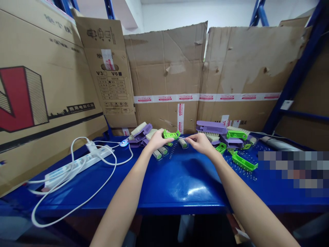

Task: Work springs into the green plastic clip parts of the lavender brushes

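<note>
My left hand point(156, 140) is closed on a bright green plastic part point(171, 134), held just above the blue table. Opposite it, the fingers of my right hand point(202, 142) pinch a thin metal piece point(181, 138) that reaches toward the green part's right end; its exact kind is too small to make out. Below the hands lies a row of small metal pieces point(173, 150). Grey blocks with green ends point(157, 155) rest beside my left wrist, and a similar block point(183, 143) sits between the hands.
Purple brushes point(140, 133) with pale bristles pile up at left; more purple brushes point(211, 127) stand at right. Another green part point(244, 161) lies among scattered small metal pieces point(253, 177). A white power strip point(79, 166) with looping cables occupies the left. Cardboard point(167, 79) walls the back.
</note>
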The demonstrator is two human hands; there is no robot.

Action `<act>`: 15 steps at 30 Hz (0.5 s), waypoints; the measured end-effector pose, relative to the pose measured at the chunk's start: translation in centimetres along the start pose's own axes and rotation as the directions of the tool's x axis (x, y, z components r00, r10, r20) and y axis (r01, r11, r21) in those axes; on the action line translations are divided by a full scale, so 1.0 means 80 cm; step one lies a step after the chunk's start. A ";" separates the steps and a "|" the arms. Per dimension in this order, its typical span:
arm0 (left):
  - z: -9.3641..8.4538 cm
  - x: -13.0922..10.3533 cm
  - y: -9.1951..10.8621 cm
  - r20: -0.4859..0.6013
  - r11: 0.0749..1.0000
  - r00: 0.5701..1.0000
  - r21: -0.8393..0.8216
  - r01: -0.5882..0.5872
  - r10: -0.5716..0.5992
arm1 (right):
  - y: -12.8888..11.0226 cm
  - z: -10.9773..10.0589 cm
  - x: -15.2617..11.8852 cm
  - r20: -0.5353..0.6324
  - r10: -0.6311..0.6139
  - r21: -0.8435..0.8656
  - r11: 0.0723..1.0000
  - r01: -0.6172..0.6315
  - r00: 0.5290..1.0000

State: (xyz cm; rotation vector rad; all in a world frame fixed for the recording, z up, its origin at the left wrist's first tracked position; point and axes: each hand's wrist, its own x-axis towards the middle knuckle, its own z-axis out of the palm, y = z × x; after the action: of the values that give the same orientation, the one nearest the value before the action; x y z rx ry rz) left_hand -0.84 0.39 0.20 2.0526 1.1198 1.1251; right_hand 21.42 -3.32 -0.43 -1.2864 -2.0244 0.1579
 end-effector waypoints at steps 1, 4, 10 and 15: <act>0.001 0.000 0.000 -0.024 1.000 1.000 0.002 -0.003 0.003 | -0.001 0.003 0.000 -0.025 -0.007 0.002 1.000 0.007 1.000; 0.006 0.001 -0.002 -0.081 1.000 0.997 0.014 -0.018 0.019 | -0.004 0.014 -0.001 -0.084 -0.009 0.011 1.000 0.009 0.996; 0.016 0.004 -0.003 -0.193 0.987 0.981 -0.149 -0.052 0.023 | -0.013 0.028 -0.004 -0.217 -0.012 0.074 0.997 0.029 0.976; 0.009 0.004 -0.004 -0.138 0.933 0.990 -0.356 -0.054 0.005 | -0.020 0.030 -0.008 -0.253 -0.023 0.148 0.987 0.063 0.967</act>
State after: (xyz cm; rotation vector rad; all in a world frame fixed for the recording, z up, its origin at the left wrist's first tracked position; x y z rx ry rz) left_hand -0.27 0.77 -0.32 1.7346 0.8679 1.3877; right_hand 18.89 -4.00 -1.81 -1.1054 -1.7866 0.1231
